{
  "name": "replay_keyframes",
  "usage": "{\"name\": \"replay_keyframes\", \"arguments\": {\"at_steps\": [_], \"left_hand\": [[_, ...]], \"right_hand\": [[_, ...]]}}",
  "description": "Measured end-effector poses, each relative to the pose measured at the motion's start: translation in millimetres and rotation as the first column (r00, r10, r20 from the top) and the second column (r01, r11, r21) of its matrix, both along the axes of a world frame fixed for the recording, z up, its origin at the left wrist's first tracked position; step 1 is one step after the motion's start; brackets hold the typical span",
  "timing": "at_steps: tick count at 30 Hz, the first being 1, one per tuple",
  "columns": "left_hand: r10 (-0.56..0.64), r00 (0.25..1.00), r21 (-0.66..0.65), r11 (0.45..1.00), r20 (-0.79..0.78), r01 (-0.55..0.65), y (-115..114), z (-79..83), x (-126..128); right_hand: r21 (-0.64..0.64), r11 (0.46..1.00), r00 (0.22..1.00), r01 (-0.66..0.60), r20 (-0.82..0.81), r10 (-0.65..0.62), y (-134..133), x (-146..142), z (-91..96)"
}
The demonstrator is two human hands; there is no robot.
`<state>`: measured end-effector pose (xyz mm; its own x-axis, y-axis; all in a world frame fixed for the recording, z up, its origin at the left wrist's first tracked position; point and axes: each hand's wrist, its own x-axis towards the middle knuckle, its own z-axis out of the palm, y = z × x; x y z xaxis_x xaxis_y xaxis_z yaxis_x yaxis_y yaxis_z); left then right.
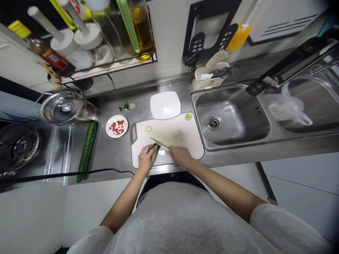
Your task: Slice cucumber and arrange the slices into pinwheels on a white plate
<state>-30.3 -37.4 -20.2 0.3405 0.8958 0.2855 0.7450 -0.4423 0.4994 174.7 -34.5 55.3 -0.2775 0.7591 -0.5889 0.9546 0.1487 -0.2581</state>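
My right hand [180,155] is closed round the handle of a kitchen knife [159,142], its blade pointing left across the white cutting board [188,141]. Pressed to the board under the fingers of my left hand [147,158] is a short piece of cucumber [156,145], mostly hidden by the fingers; the blade lies right at it. One cucumber slice [148,129] rests alone at the board's upper left. A few more slices [189,116] lie in its upper right corner. Wet spots show in the middle of the board.
Behind the board stands a white plate [165,106]. To the left are a small dish [117,134] of chopped red pieces, cucumber ends [126,105], a whole cucumber [87,151] and a lidded steel pot [66,107]. A double sink [233,116] borders the right. A black cord [106,170] crosses the front edge.
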Motion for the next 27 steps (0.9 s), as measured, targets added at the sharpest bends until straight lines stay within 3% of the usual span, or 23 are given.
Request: {"name": "replay_keyframes", "arguments": {"at_steps": [3,8,10,14,20,22,24,27], "left_hand": [[0.048,0.999,-0.025,0.999,0.023,-0.047,-2,6.4,1],[0.293,0.945,-0.005,0.955,0.143,-0.295,7,29.5,8],[0.234,0.968,-0.048,0.972,0.09,-0.23,17,41.4,14],[-0.03,0.997,-0.193,0.981,-0.066,0.017,34,56.4,27],[-0.114,0.993,-0.286,0.953,-0.019,0.104,41,50.5,37],[-0.055,0.997,-0.279,0.958,0.057,0.069,43,45.0,38],[0.091,0.989,-0.295,0.954,0.118,-0.053,49,39.6,38],[0.357,0.933,-0.394,0.864,0.043,-0.312,63,33.5,37]], "right_hand": [[0.054,0.998,1.0,0.013,0.02,-0.014,-6,15,7.8],[0.188,0.982,0.998,-0.031,0.057,0.021,-18,38,8.6],[0.229,0.971,0.997,-0.067,0.061,0.055,-21,43,6.0],[0.264,0.958,0.993,-0.113,0.058,0.101,-25,47,4.9],[0.273,0.956,0.993,-0.112,0.053,0.101,-26,49,5.6],[0.268,0.96,0.996,-0.087,0.06,0.073,-26,50,3.1],[0.268,0.962,0.997,-0.058,0.067,0.042,-26,52,0.6],[0.275,0.961,0.998,-0.014,0.066,-0.005,-27,56,-1.2]]}}
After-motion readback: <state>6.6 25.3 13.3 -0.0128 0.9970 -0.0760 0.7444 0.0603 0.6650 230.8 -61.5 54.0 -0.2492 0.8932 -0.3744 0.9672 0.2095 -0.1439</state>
